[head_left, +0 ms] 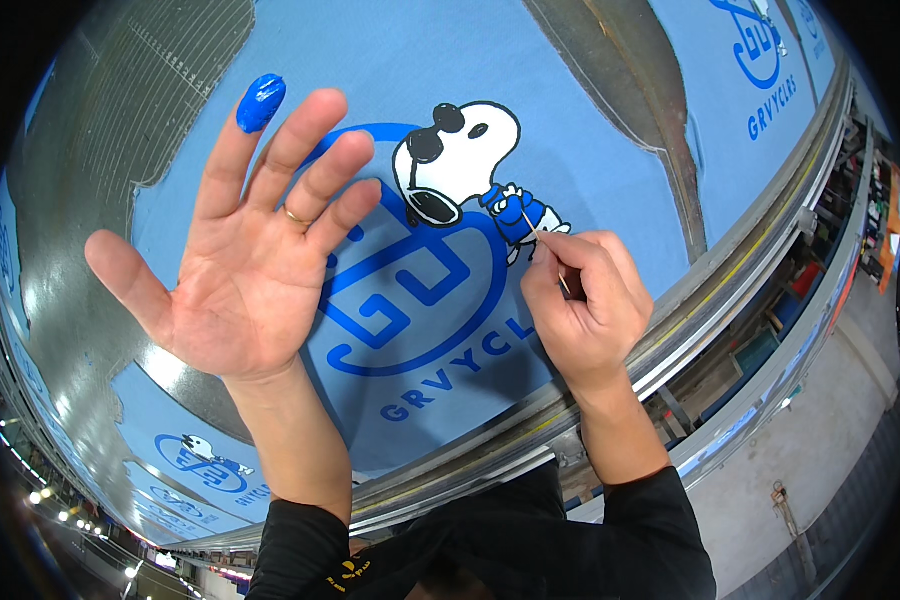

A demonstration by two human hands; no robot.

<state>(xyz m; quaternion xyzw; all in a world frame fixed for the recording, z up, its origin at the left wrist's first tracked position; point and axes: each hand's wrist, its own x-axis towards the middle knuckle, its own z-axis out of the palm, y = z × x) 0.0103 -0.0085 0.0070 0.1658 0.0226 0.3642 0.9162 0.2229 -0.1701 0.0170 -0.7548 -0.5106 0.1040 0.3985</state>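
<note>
1. The right hand (582,300) pinches a thin pale stick (533,229) between thumb and forefinger, the other fingers curled in. The stick's free end rests on the blue jacket of the cartoon dog print (460,165), on the light blue fabric (590,120) stretched over the table (610,360).

2. The stick runs up and to the left out of the fingers. Its long axis slants from the knuckles toward the dog, and its tip points at the blue patch just beside the dog's white paw. The spot being touched lies up-left of the right hand, close to it, and the hand's heel sits near the table's metal edge.

3. The left hand (245,260) is held open, palm up, fingers spread and lifted above the fabric. It grips nothing. Its forefinger tip carries a blob of blue ink (261,102), and a ring (297,216) shows on another finger.

4. The ink blob is well to the left of the stick's tip, across the round blue emblem (410,290) printed under the dog. The right hand is much the nearer to the print's jacket. The left hand hovers beside the emblem's left rim.

5. More printed pieces of the same design lie along the table, at lower left and upper right.
</note>
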